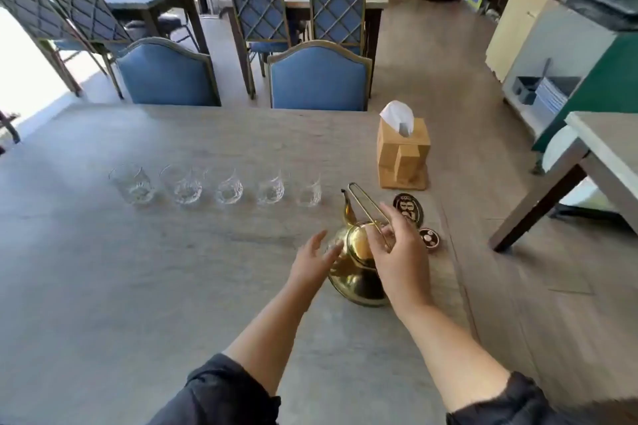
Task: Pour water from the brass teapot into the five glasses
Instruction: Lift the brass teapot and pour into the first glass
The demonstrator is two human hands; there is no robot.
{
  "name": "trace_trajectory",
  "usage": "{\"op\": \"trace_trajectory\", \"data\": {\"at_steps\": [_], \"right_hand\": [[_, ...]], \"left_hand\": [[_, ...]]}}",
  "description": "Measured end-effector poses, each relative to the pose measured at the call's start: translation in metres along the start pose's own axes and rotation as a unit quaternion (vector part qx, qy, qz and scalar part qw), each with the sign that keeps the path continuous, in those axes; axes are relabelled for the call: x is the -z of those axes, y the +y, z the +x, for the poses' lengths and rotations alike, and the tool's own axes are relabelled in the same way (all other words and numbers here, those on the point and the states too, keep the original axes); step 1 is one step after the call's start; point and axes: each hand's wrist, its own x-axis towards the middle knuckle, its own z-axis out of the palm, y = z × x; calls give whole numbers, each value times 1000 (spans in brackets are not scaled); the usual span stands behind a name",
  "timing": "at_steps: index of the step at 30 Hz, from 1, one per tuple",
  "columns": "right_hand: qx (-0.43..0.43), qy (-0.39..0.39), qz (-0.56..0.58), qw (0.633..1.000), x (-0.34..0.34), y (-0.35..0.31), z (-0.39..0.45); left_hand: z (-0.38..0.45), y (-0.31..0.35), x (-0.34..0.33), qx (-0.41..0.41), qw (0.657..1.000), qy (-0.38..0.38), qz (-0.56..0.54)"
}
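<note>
A shiny brass teapot [355,272] stands on the grey table [138,286] near its right edge, spout pointing toward the glasses. Its thin wire handle [362,203] is raised. My right hand [397,252] reaches over the lid, fingers curled around the handle. My left hand [314,260] is open, fingers spread, just beside the pot's left flank. Several clear cut glasses stand in a row across the table, from the leftmost glass [133,185] to the rightmost glass [309,193], which is just beyond the spout. They look empty.
A wooden tissue box [402,152] stands behind the teapot at the right. Two round dark coasters [409,210] lie by the table's right edge. Blue chairs [319,78] line the far side. Another table [607,155] stands to the right across a gap of floor.
</note>
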Motion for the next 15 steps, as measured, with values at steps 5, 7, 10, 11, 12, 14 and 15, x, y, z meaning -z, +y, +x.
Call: {"op": "trace_trajectory", "data": {"at_steps": [5,7,10,11,12,14,15], "right_hand": [[6,32,71,997,-4,1,-5],[-5,36,88,995,-5,1,-4],[-13,33,97,995,-7,-1,-4],[-16,34,101,994,-8,-3,-3],[-17,35,104,994,-9,-6,-2],[-14,36,107,994,-9,-14,3],[-6,34,104,994,-9,-19,8]], "left_hand": [[-4,-8,-9,36,993,-58,-96],[-2,-11,-11,37,990,-47,-126],[0,-9,-8,43,986,-44,-157],[1,-8,-7,45,985,-45,-157],[0,-6,-4,47,985,-47,-160],[2,-3,1,43,984,-47,-165],[3,0,5,40,984,-42,-170]]}}
